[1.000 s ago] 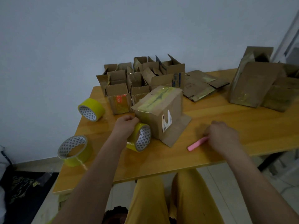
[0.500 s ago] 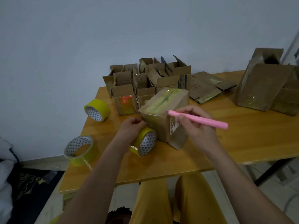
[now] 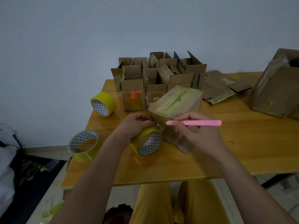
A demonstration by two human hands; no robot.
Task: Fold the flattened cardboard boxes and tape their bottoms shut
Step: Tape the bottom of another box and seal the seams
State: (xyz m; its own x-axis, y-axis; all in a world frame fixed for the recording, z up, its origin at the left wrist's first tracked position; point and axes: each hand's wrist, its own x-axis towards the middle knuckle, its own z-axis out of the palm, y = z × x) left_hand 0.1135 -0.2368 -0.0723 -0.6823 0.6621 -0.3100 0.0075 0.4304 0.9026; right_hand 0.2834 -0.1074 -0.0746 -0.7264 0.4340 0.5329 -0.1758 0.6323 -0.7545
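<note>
My left hand (image 3: 135,126) grips the tape roll (image 3: 146,141) beside the light, stiff box (image 3: 176,107) on the table (image 3: 242,151); my right hand (image 3: 199,133) pinches the pink cutter (image 3: 194,123) at the thin, sticky strip.

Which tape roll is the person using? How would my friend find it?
Look at the wooden table, near its front edge. The roll in use stands on edge beside the taped box, under the left hand. The other two yellow rolls sit apart, untouched.
</note>
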